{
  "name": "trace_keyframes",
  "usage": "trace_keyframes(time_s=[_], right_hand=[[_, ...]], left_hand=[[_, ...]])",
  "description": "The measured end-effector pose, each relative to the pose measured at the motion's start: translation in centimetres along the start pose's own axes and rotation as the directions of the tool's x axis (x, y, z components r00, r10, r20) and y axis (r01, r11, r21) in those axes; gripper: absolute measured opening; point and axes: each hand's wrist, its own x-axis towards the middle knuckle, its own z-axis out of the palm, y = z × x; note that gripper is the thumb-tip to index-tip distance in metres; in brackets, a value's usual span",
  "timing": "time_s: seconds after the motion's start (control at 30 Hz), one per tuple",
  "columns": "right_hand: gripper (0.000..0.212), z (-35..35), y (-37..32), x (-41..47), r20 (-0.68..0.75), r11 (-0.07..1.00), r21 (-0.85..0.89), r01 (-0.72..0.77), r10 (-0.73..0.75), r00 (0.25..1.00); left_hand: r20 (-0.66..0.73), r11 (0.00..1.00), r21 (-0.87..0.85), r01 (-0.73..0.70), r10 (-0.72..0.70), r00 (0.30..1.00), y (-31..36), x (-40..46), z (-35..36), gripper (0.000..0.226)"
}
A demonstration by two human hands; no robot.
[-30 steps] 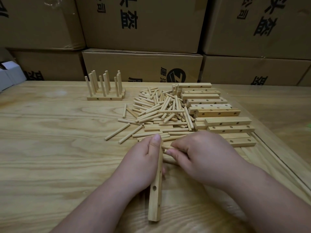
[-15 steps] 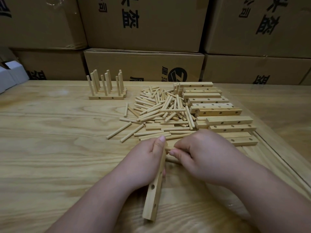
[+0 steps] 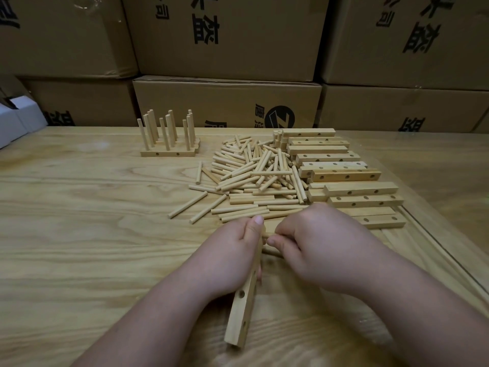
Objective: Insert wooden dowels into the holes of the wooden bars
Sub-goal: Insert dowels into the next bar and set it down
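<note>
Compared with the frame half a second ago, the near end of the held bar (image 3: 242, 311) has swung slightly toward the left and the right hand (image 3: 317, 245) has closed in on the bar's far end; the stock on the tabletop (image 3: 79, 234) lies unchanged.

Left hand (image 3: 227, 258): fingers curled round the upper half of the bar, thumb laid along its top edge — a firm grip. The bar runs from the thumb tip down past the wrist, its near end resting on the tabletop, two holes visible below the fingers.

Right hand: thumb and forefinger pinch a dowel (image 3: 267, 235) whose tip meets the bar's side just beside the left thumb. Whether it has entered a hole cannot be told. A second dowel lies under the right fingers, touching the bar.

Beyond the fingers: loose dowel pile (image 3: 259, 178), its nearest pieces just ahead of both hands. Beyond the right knuckles — stacked bars (image 3: 344, 176) with holes showing. Well beyond the left fingers: finished bars (image 3: 169, 152) with dowels standing upright.

Behind the tabletop: cardboard boxes (image 3: 227, 102)
</note>
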Motion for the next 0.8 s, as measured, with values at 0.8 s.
trace_keyframes(time_s=[0.8], right_hand=[[0.036,0.9,1.6,0.0,0.006,0.973,0.228,0.040,-0.042,0.999]], left_hand=[[0.047,1.000,-0.004,0.003,-0.003,0.999,0.1,0.0,-0.2,0.046]])
